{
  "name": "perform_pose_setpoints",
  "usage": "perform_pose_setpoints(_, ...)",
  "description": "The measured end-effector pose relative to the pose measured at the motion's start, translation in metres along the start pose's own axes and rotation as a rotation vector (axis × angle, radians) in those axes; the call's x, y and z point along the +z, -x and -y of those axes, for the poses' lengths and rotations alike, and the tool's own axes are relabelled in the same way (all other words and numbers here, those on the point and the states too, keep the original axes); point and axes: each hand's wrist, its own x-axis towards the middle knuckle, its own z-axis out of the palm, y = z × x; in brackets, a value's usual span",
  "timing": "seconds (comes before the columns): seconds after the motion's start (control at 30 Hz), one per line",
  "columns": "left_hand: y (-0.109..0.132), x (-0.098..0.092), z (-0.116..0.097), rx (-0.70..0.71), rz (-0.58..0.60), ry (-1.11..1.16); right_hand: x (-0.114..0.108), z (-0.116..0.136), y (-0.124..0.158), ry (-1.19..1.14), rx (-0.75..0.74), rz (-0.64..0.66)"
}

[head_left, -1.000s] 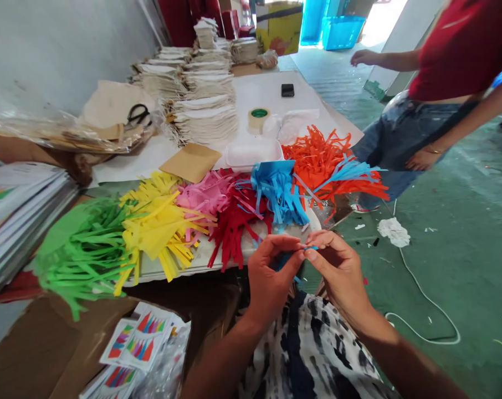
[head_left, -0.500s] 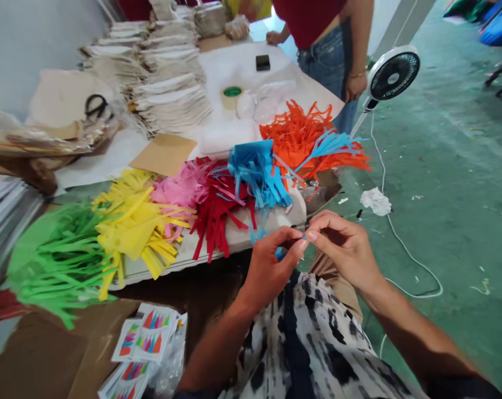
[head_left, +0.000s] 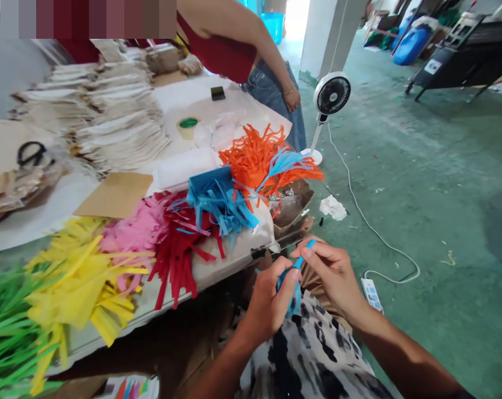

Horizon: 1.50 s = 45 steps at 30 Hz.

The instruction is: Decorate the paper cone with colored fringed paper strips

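Twisting a blue strip [head_left: 296, 266] seems the step in hand: left hand [head_left: 270, 305] closed round its lower part, right hand [head_left: 338, 274] pinching its top, above the lap just off the desk [head_left: 230, 257]. Next calls for a steady pinch, lest it unroll.

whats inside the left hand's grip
A blue paper fringe piece, its thin end pinched by the right hand. The left hand covers most of it, so its full shape is hidden.
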Motion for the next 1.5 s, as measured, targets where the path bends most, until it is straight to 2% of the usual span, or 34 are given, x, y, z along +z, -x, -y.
perform_pose_setpoints(0.1,-0.007,0.006,0.003,0.037,0.133,-0.108,-0.026,0.005,-0.018,-0.06,-0.009,-0.197)
perform_pose_setpoints(0.17,-0.013,0.003,0.004,0.075,0.226,-0.216,-0.051,0.016,-0.043,-0.12,-0.052,-0.321)
perform_pose_setpoints(0.27,-0.022,-0.012,-0.002,0.08,0.287,-0.35,-0.09,0.041,-0.095,-0.05,-0.278,-0.523)
perform_pose_setpoints(0.33,-0.028,-0.025,-0.011,0.064,0.263,-0.408,-0.11,0.058,-0.135,0.185,-0.489,-0.635)
perform_pose_setpoints(0.4,-0.032,-0.035,-0.02,0.058,0.213,-0.455,-0.118,0.072,-0.175,0.408,-0.67,-0.625)
perform_pose_setpoints(0.47,-0.035,-0.042,-0.025,0.065,0.17,-0.467,-0.11,0.077,-0.213,0.673,-0.775,-0.502)
perform_pose_setpoints(0.53,-0.035,-0.045,-0.024,0.078,0.163,-0.444,-0.087,0.073,-0.247,0.895,-0.87,-0.314)
perform_pose_setpoints(0.63,-0.032,-0.051,-0.015,0.096,0.17,-0.399,-0.041,0.048,-0.286,1.062,-1.021,0.065)
perform_pose_setpoints(0.7,-0.027,-0.058,-0.008,0.11,0.146,-0.371,-0.014,0.023,-0.298,1.076,-1.087,0.314)
perform_pose_setpoints(0.8,-0.017,-0.072,-0.002,0.131,0.078,-0.331,0.005,-0.014,-0.297,1.068,-1.101,0.558)
perform_pose_setpoints(0.9,-0.009,-0.085,-0.002,0.152,0.03,-0.312,-0.002,-0.037,-0.284,1.075,-1.057,0.674)
perform_pose_setpoints(1.0,-0.006,-0.098,-0.003,0.184,-0.01,-0.34,-0.012,-0.039,-0.271,1.019,-1.023,0.686)
perform_pose_setpoints(1.1,-0.003,-0.117,0.0,0.227,-0.137,-0.475,-0.003,-0.022,-0.256,0.972,-1.004,0.566)
perform_pose_setpoints(1.2,0.004,-0.145,0.011,0.247,-0.394,-0.774,0.034,0.001,-0.232,0.872,-0.991,0.528)
perform_pose_setpoints(1.3,0.015,-0.174,0.027,0.242,-0.608,-1.029,0.086,0.015,-0.199,0.762,-0.974,0.66)
perform_pose_setpoints(1.43,0.024,-0.201,0.043,0.234,-0.687,-1.156,0.147,0.002,-0.157,0.797,-0.91,0.864)
perform_pose_setpoints(1.5,0.024,-0.209,0.047,0.23,-0.699,-1.184,0.168,-0.012,-0.144,0.877,-0.915,0.847)
